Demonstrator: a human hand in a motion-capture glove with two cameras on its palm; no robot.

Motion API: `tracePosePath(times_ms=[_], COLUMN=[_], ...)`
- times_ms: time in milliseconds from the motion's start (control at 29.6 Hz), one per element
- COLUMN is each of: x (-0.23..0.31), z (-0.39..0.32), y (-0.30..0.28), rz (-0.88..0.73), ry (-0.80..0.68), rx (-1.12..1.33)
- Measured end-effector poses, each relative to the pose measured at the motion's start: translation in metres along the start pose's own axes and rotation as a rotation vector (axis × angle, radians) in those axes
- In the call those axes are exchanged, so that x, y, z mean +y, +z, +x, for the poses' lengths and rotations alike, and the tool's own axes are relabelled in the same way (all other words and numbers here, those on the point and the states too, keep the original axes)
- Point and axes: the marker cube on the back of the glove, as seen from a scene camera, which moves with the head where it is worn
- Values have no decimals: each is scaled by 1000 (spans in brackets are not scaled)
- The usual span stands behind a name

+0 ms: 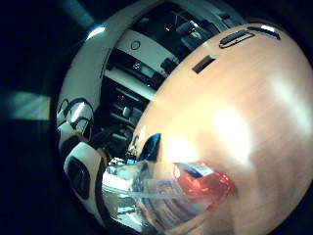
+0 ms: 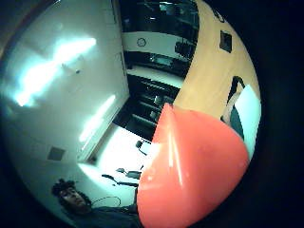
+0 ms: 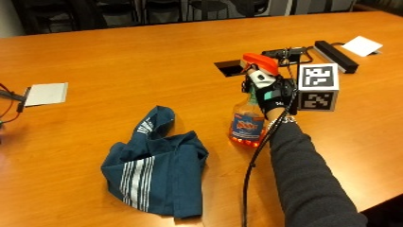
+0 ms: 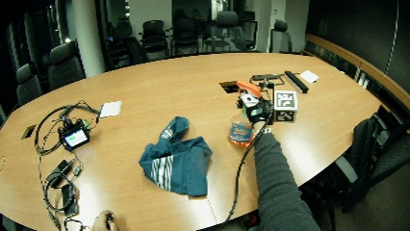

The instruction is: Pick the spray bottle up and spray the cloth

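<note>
Spray bottle (image 3: 249,124) stands upright in my grip, its orange base at or just above the counter (image 3: 126,71); I cannot tell whether it touches. It holds orange liquid, carries a blue label and is topped by an orange trigger head (image 3: 259,63). My gloved right hand (image 3: 272,94) is curled round the neck just under that head, fingers wrapped about it, with my dark sleeve (image 3: 308,179) running back toward the counter's near edge. In the thumb side palm view the orange head (image 2: 190,166) fills much of the picture, close to my palm; in the little finger side view the bottle's clear body and label (image 1: 186,191) lie beside the wood.

Beside the bottle, apart from it, the cloth (image 3: 154,163) lies crumpled on the counter, dark teal with white stripes. Beyond my hand there is a cable port (image 3: 228,68) set into the wood, then a black bar (image 3: 335,56) and a white paper (image 3: 362,46). Another white card (image 3: 45,93) sits well apart at the far side.
</note>
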Motion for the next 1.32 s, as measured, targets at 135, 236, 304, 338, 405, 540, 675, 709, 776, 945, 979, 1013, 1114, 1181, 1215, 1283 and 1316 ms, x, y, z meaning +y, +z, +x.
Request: tracePosePath(times_ms=[135,236,304,338,405,540,675,709,776,945,979,1013,1114,1181,1215,1283,1316], x=[-8,-22,-29,-32,-36,-39,-31,-26,-9,-4,-11,-15,-10,-3,0,6,9], z=[18,18,5,-4,-23,-56,-78,-82,-94,-92,-86,-83,-79,-80,-81,-83,-83], y=[4,-8,-16,-18,-22,-29,-28,-25,-15,4,7,10,20,25,27,29,31], rz=[-86,-159,-198,-220,-269,-373,-477,-504,-563,-687,-704,-720,-785,-828,-845,-872,-885], ry=[47,41,17,0,-37,-121,-188,-193,-193,-145,-135,-131,-133,-132,-131,-131,-133], rx=[19,60,104,134,208,389,572,607,660,811,848,884,980,1037,1064,1114,1137])
